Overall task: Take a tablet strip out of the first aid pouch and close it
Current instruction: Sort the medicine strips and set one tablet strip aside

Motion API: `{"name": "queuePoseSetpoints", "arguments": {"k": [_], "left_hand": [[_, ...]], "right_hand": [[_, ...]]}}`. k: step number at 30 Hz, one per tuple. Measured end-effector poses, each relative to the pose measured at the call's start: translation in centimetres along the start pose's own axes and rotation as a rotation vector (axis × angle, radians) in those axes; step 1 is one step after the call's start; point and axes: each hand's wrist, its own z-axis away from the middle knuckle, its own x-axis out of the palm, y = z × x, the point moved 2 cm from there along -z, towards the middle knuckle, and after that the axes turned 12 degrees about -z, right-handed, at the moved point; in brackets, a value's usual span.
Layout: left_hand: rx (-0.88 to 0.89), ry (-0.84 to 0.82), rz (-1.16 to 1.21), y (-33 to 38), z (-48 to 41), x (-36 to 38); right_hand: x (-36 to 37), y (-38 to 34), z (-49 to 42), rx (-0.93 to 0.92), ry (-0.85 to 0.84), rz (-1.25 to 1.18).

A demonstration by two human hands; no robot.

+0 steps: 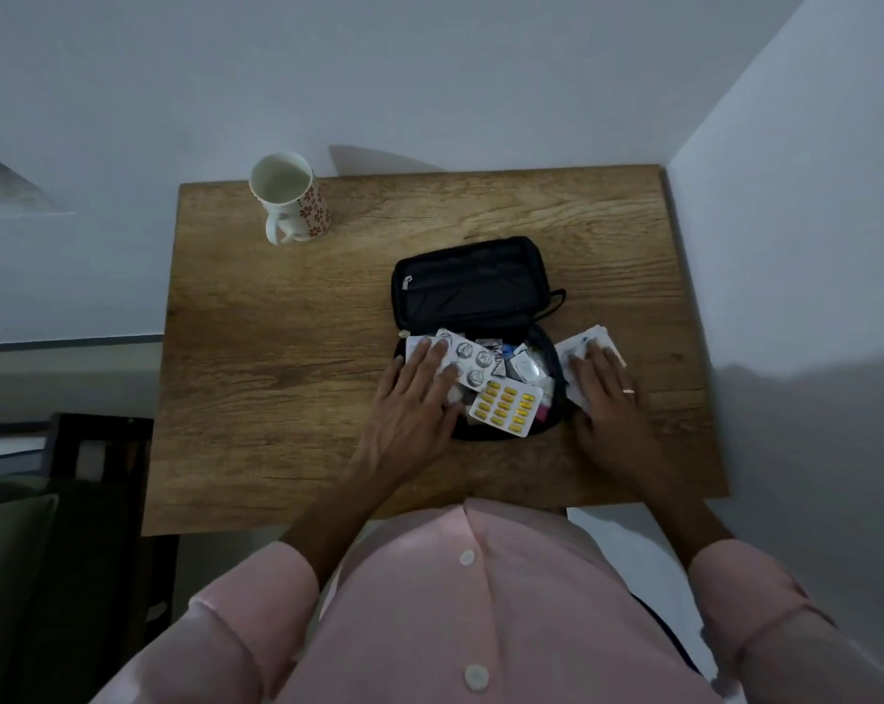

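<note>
Two hands lying flat, left hand (415, 398) pressing blister strips (473, 363) inside the open first aid pouch (470, 292), right hand (607, 398) on a white tablet strip (574, 343) on the tabletop (277, 348) just beside the pouch

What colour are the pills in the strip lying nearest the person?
Yellow, in a pale strip, seen in the head view.

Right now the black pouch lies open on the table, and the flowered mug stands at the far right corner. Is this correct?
Not quite. The head view shows the flowered mug at the far left corner. The black pouch does lie open on the table.
</note>
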Motion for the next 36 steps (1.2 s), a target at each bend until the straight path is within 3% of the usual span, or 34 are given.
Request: {"name": "queuePoseSetpoints", "arguments": {"k": [3, 6, 11, 15, 22, 26, 28, 32, 36], "left_hand": [[-0.042, 0.049, 0.014, -0.4, 0.1, -0.7], [0.070, 0.124, -0.005, 0.4, -0.6, -1.6], [0.189, -0.021, -0.086, 1.5, -1.8, 0.3], [0.197, 0.044, -0.096, -0.2, -0.8, 0.6], [0.161, 0.076, -0.034, 0.0, -0.5, 0.6], [0.153, 0.065, -0.017, -0.1, -0.6, 0.8], [0.153, 0.072, -0.009, -0.1, -0.5, 0.7], [0.151, 0.086, -0.014, -0.2, -0.6, 0.6], [0.138, 0.050, -0.012, -0.1, -0.7, 0.6]], "right_hand": [[-1.2, -2.4, -0.3, 0.051, 0.052, -0.100], [-1.6, -6.7, -0.2, -0.114, 0.098, -0.104], [4.1, -8.6, -0.4, -0.380, -0.070, 0.170], [3.0, -5.7, -0.6, -0.413, -0.143, 0.340], [1.9, -7.3, -0.2, -0.421, 0.089, 0.162], [3.5, -9.5, -2.7, -0.351, -0.114, 0.177], [3.9, -9.2, -2.8, -0.372, -0.140, 0.223], [2.3, -6.4, -1.2, -0.499, -0.035, 0.336], [1.4, -3.7, -0.4, -0.496, 0.057, 0.322]]}}
